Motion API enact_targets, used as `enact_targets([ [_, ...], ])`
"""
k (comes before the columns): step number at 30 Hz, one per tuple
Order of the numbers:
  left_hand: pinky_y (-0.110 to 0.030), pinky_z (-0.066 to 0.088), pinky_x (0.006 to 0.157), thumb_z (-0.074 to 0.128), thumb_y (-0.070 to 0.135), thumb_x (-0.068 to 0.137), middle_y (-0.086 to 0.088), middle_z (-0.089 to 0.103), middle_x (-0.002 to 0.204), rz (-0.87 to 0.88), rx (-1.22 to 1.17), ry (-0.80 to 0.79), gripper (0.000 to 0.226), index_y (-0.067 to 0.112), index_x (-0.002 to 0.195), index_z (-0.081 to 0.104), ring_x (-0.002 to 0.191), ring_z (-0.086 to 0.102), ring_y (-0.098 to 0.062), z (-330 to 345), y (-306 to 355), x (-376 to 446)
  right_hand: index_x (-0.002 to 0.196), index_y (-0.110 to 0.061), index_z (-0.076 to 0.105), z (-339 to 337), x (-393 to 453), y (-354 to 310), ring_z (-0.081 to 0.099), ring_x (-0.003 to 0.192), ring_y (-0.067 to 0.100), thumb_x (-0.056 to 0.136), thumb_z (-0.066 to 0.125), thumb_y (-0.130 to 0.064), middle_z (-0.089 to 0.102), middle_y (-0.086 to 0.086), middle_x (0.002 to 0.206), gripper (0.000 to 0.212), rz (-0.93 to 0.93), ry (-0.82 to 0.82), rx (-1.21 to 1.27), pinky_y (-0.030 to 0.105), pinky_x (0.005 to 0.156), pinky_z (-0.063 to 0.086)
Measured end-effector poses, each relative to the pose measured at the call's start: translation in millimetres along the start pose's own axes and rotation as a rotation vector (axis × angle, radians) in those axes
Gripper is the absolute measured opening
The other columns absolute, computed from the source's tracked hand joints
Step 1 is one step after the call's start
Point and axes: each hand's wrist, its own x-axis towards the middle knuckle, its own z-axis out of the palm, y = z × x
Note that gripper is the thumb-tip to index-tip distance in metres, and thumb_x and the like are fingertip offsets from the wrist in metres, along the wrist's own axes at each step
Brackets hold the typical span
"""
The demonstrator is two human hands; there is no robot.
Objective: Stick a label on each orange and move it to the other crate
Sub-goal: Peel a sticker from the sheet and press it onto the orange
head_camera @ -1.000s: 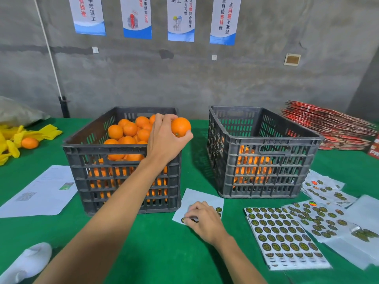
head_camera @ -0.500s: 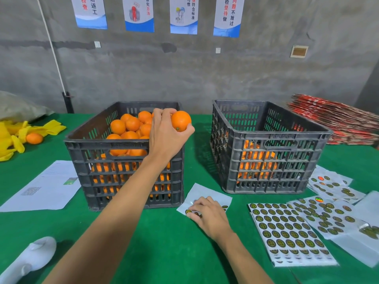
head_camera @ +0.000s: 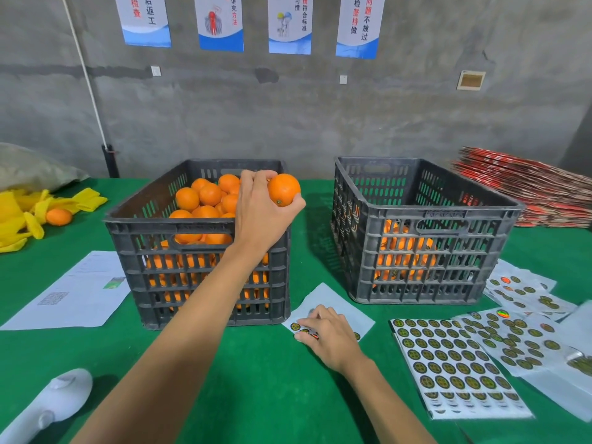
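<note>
Closest to the camera there's a white handheld gadget (head_camera: 48,402) lying on the green tabletop (head_camera: 256,389) at the bottom left (can't tell what it is). A bit further in, the right hand (head_camera: 328,339) rests on a small, nearly used-up sticker sheet (head_camera: 330,310), fingertips curled down and pinching at one label (head_camera: 312,335) near its edge. To its right are a full sheet of round labels (head_camera: 455,363) and a messy spread of more sticker sheets (head_camera: 519,315). A printed paper (head_camera: 73,293) lies off to the left.

Next back, the two dark plastic crates: the left crate (head_camera: 198,274) is piled high with oranges, the right crate (head_camera: 426,251) has only a low layer in the bottom. The left hand (head_camera: 262,213) is up over the left crate's right edge, fingers wrapped around one orange (head_camera: 283,189), held in the air.

Further away there's a loose orange (head_camera: 58,216) among yellow cloths (head_camera: 19,216) on the left, a stack of red flattened packaging (head_camera: 528,190) on the right, and posters (head_camera: 290,24) on the grey wall.
</note>
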Motion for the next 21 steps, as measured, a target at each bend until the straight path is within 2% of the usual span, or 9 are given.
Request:
enact_targets([
  [6,-0.032,0.050,0.082,0.078,0.048,0.081,0.003,0.042,0.119,0.005,-0.011,-0.006,0.061,0.022,0.130,0.054,0.105,0.052,-0.016,-1.7,-0.6,-0.7,0.124,-0.025,0.067,3.0,-3.7,-3.7,0.049,0.100,0.012,0.106,0.043,-0.039,0.057,-0.008,0.110,0.033,-0.024,0.156,-0.111,0.028,0.090,0.037],
  [11,-0.031,0.050,0.082,0.078,0.048,0.081,0.002,0.043,0.119,0.007,-0.013,-0.001,0.060,0.022,0.129,0.054,0.104,0.052,-0.016,-0.5,-0.5,-0.9,0.117,-0.026,0.066,-3.2,-4.0,-10.4,0.052,0.089,0.008,0.102,0.050,-0.031,0.065,-0.010,0.104,0.022,-0.013,0.230,-0.001,0.023,0.080,0.038],
  [16,-0.032,0.050,0.082,0.078,0.048,0.080,0.005,0.040,0.117,0.009,-0.015,-0.006,0.060,0.022,0.129,0.054,0.104,0.052,-0.016,-1.5,-0.5,-1.2,0.116,-0.029,0.073,-2.2,-5.9,-7.3,0.053,0.091,0.010,0.102,0.058,-0.037,0.062,-0.012,0.098,0.022,0.024,0.182,0.199,0.029,0.075,0.043],
  [18,-0.031,0.050,0.082,0.079,0.048,0.081,0.005,0.040,0.117,0.014,-0.013,-0.007,0.060,0.022,0.129,0.054,0.104,0.052,-0.016,-1.2,-0.8,-1.4,0.109,-0.029,0.077,-0.3,-6.9,-5.8,0.054,0.087,0.009,0.100,0.061,-0.043,0.061,-0.013,0.095,0.023,0.044,0.154,0.274,0.031,0.073,0.043],
  [21,-0.032,0.051,0.081,0.079,0.047,0.080,0.003,0.042,0.118,0.013,-0.012,-0.003,0.060,0.021,0.129,0.055,0.104,0.053,-0.017,-0.4,-0.1,-1.0,0.095,-0.027,0.079,2.2,-8.2,-5.2,0.056,0.085,0.012,0.098,0.062,-0.048,0.064,-0.009,0.089,0.027,0.054,0.104,0.366,0.039,0.079,0.049],
])
